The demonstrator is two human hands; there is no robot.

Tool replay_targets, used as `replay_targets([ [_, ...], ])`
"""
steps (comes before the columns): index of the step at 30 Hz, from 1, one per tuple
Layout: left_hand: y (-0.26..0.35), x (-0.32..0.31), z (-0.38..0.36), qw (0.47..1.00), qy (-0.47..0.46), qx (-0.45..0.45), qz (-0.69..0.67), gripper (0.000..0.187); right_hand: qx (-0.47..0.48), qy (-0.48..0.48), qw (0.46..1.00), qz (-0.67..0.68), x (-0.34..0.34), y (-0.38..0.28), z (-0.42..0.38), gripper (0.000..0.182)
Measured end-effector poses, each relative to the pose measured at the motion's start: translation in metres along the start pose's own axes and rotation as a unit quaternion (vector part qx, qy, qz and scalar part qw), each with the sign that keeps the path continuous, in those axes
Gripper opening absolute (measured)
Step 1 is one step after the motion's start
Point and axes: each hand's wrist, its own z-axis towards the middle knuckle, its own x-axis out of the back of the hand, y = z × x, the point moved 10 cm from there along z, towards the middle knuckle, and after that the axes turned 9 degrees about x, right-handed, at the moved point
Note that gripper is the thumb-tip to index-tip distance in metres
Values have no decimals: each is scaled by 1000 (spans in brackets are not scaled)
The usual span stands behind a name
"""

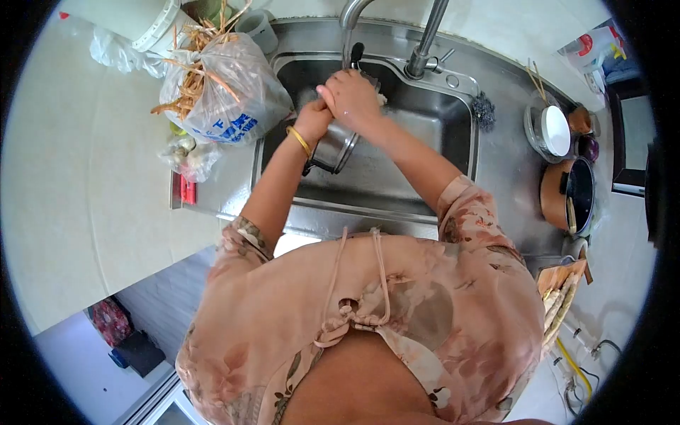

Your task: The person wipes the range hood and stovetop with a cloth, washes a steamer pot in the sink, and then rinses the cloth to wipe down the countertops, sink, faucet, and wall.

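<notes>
Over the sink (pixel 411 166), my two hands meet under the curved tap. My left hand (pixel 314 120), with a yellow bangle at its wrist, is closed, its fingertips tucked under the other hand. My right hand (pixel 352 98) is curled against it, thumb toward the left hand; whatever the fingers hold is hidden, and I cannot tell what it is. Below the hands, a shiny metal pot (pixel 334 150) with black handles sits in the sink's left part, partly covered by them. A small whitish bit shows just right of my right hand.
Left of the sink stands a plastic bag (pixel 244 88) with brown stalks poking out, near a bag of garlic (pixel 190 157). On the right are a scouring pad (pixel 483 112), a white bowl (pixel 555 131) and a brown pot (pixel 554 193). The tap (pixel 346 39) reaches over the sink.
</notes>
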Motion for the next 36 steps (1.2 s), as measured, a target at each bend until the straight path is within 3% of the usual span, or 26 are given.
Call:
replay_targets([
  [2, 3, 8, -13, 996, 78, -4, -32, 15, 76, 125, 988, 39, 16, -7, -9, 31],
  [3, 15, 7, -30, 991, 127, -19, 34, 14, 40, 69, 995, 54, 2, 7, -3, 30],
  [5, -5, 9, -28, 991, 133, -33, -4, 17, -33, -46, 995, 82, -28, 40, 10, 27],
  [7, -11, 13, -28, 987, 145, -60, -27, 23, -29, -31, 995, 94, -30, 48, 17, 26],
  [10, -5, 18, -36, 979, 181, -69, 65, 25, -30, 20, 997, 76, -19, 33, 2, 21],
  [13, -23, 8, -38, 987, 132, -84, -23, 24, -25, 66, 996, 53, 1, 0, -32, 19],
  [16, -33, -3, -54, 990, 131, -46, 27, 23, -174, 96, 980, 21, -2, 35, -46, 23],
  [17, -33, -6, -55, 989, 126, -75, -25, 23, -237, 62, 970, 14, -12, 59, -43, 36],
  [20, -32, -9, -56, 985, 95, -74, -122, 20, -313, -56, 938, 138, -41, 97, -28, 49],
  [21, -45, -8, -52, 992, 73, -39, -95, 23, -287, -82, 932, 207, -59, 100, -24, 57],
  [23, -57, -3, -47, 998, 30, 31, -39, 32, -255, -66, 948, 179, -50, 86, -21, 52],
  [25, -30, -18, -48, 964, 21, 65, -259, 45, -270, -104, 946, 147, -51, 64, -25, 42],
  [26, -16, -26, -51, 927, 18, 84, -365, 52, -177, -34, 981, 74, -28, 28, -24, 37],
  [28, -4, -17, -29, 877, -92, 91, -462, 66, -140, -30, 989, 39, -18, -15, -35, 30],
  [29, 22, -16, -27, 881, -170, 37, -439, 67, -106, -14, 993, 48, -14, -30, -41, 28],
  [30, 11, -2, -12, 894, -94, 52, -434, 56, -76, 2, 996, 57, -12, -43, -50, 27],
  [32, -11, -4, -7, 910, -99, 139, -379, 33, -8, -2, 997, 82, -9, -56, -60, 24],
  [34, -14, -8, -13, 917, -113, 151, -352, 22, 69, -40, 990, 112, -4, -57, -69, 24],
  [36, -17, -8, -14, 921, -103, 154, -343, 15, 98, 33, 989, 103, 20, -36, -76, 23],
])
